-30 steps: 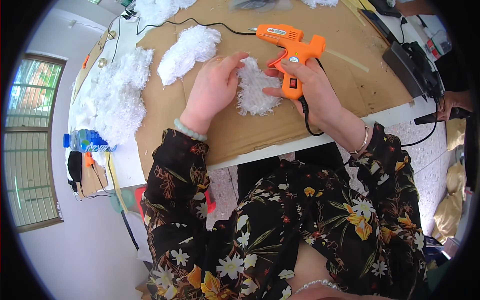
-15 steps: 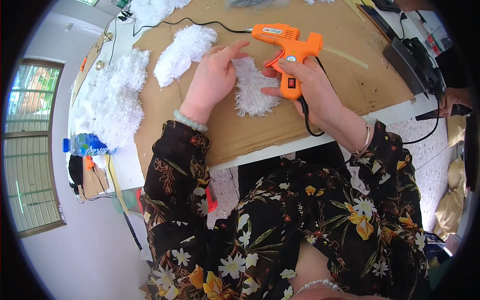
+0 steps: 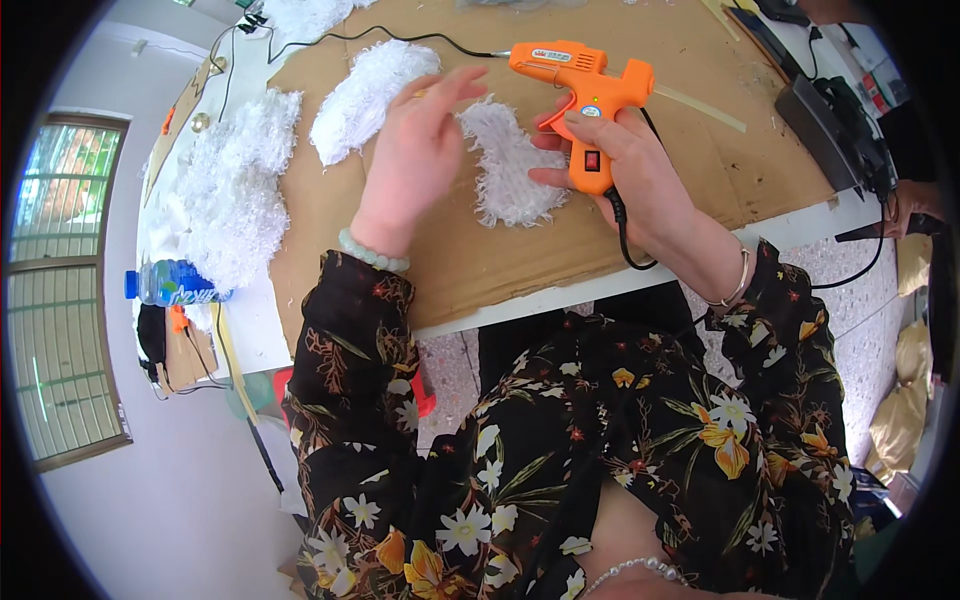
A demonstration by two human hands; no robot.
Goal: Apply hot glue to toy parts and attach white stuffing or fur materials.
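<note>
An orange glue gun (image 3: 590,130) is gripped in my right hand (image 3: 650,180), its nozzle pointing left and its cord hanging from the handle. A small green light glows on its body. Beneath and left of it, a small white fringed fabric piece (image 3: 510,175) lies on the cardboard (image 3: 470,270). My left hand (image 3: 415,155) hovers just left of that piece, slightly blurred, its fingers stretched to the right and nothing visible in them. Behind the left hand lies a second white fluffy piece (image 3: 365,95).
A heap of white fringed material (image 3: 235,190) covers the table's left side. Near it lies a blue-capped bottle (image 3: 175,284). A black cable (image 3: 400,42) runs across the far side toward the nozzle. At the right, a dark box-shaped device (image 3: 815,135) sits near another person's hand (image 3: 915,205).
My left hand has drawn back a little to the left, away from the small fabric piece. The right hand, with the glue gun, has shifted very slightly right.
</note>
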